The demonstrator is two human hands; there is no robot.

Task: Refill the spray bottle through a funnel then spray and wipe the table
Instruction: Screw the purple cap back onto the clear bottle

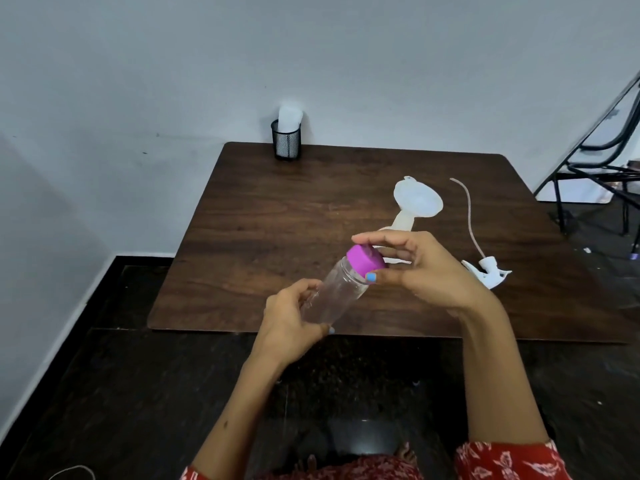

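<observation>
Clear plastic bottle (pixel 334 295) with purple screw cap (pixel 365 260), held above near edge of dark wooden table (pixel 263 216), long axis tilted, cap end up and to the right. Left hand (pixel 294 327) wrapped round base; right hand (pixel 420 265) pinching cap. Beyond on table: white plastic funnel (pixel 417 202) on its side, white spray trigger head (pixel 490 270) with tube, black mesh cup (pixel 286 139).

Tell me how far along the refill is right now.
Early. Done: the spray head with its tube is off and lies on the table, beside the funnel. In hand: the left hand grips the clear bottle while the right hand pinches its purple cap. Left: uncapping, pouring through the funnel, refitting the head, spraying, wiping. The spray bottle isn't visible.
</observation>
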